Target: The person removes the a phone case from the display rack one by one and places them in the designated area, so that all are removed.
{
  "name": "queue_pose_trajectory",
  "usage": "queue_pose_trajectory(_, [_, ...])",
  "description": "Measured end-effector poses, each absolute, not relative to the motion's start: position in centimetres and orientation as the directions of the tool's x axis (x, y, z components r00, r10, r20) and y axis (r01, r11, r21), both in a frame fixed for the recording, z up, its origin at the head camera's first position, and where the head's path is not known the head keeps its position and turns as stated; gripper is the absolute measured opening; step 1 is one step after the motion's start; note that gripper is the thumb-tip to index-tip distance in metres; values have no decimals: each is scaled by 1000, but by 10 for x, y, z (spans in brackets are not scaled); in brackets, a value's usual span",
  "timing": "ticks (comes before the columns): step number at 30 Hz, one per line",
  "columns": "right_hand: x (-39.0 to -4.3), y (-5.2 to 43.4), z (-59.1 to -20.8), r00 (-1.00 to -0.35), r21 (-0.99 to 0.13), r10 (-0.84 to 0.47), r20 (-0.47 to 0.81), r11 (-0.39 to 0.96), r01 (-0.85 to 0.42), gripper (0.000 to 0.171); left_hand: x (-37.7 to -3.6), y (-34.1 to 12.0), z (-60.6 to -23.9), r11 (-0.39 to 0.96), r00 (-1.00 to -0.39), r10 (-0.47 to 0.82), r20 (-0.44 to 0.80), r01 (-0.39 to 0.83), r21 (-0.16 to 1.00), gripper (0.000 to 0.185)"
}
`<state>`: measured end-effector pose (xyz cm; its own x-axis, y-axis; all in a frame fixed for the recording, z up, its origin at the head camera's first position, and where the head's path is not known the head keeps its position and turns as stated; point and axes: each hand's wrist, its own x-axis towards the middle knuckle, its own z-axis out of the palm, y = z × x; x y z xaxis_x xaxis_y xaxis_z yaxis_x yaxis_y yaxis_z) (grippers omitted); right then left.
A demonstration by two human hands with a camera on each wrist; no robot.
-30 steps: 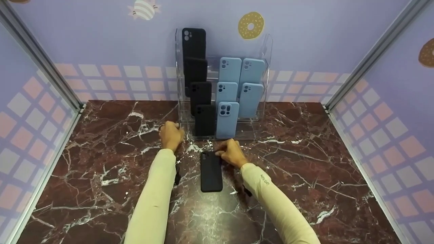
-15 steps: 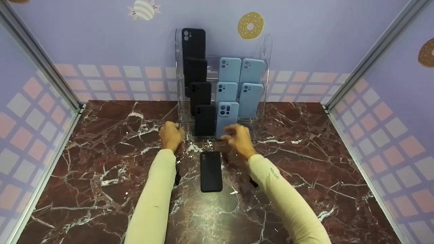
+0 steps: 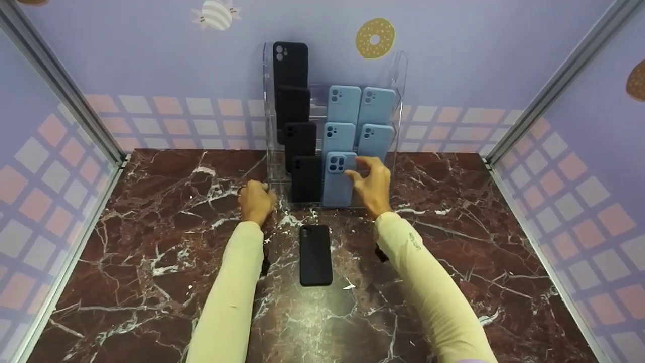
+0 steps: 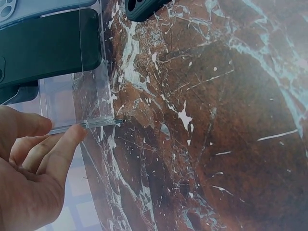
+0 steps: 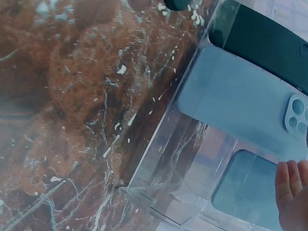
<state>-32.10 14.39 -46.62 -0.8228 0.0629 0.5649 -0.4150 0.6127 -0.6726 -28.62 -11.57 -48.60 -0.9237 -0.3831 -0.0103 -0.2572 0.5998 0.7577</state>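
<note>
Two hands are at the clear rack (image 3: 398, 75): the right hand (image 3: 373, 184), fingers loosely spread, reaches the front blue case (image 3: 337, 179) without gripping it; the left hand (image 3: 256, 201), fingers relaxed, touches the rack's base corner. One black case (image 3: 315, 254) lies on the marble (image 3: 151, 227) between the forearms.

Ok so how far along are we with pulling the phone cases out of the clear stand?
One black case already lies flat on the marble table. The right hand is at the front blue case in the clear stand, fingers open, no grip yet; the left hand touches the stand's base. Four black and five blue remain racked.
</note>
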Motion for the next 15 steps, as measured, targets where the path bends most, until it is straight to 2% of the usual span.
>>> queue_pose_trajectory(6, [-331,144,-462,-798,-653,91,596,634,-415,31,-286,-116,-485,598,-926,-377,-3,-246,763,26])
queue_pose_trajectory(15, [-340,142,-460,-840,-676,91,535,643,-361,27,-286,-116,-485,594,-925,-379,-11,-252,764,28])
